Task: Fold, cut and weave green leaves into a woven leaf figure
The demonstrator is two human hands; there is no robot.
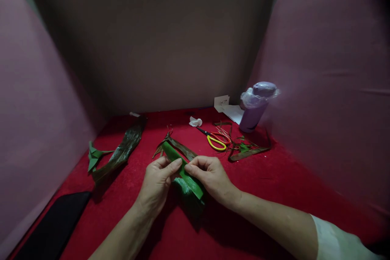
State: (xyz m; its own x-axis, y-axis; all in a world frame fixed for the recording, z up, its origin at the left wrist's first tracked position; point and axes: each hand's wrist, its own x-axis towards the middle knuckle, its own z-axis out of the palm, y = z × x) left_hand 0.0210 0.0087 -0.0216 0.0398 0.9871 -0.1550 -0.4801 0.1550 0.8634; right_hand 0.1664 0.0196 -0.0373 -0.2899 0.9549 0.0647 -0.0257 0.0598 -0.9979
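Observation:
Both hands pinch a long green leaf (192,185) that runs slantwise between them, its lengthwise edges looking folded. My left hand (158,180) grips it from the left with the thumb on top. Close beside that thumb, my right hand (213,176) pinches the leaf's other edge. The fingers beneath are partly hidden. A wider, glossy part of leaf (184,191) hangs below; I cannot tell whether it is the same piece. Just beyond my fingers lies a brownish dried leaf strip (179,146).
Scissors (217,142) with red and yellow handles lie beyond my right hand, near leaf scraps (243,148). A purple container (254,113) stands at back right. A dark leaf (128,146) and folded green leaf piece (94,155) lie left. A black flat object (57,223) is front left.

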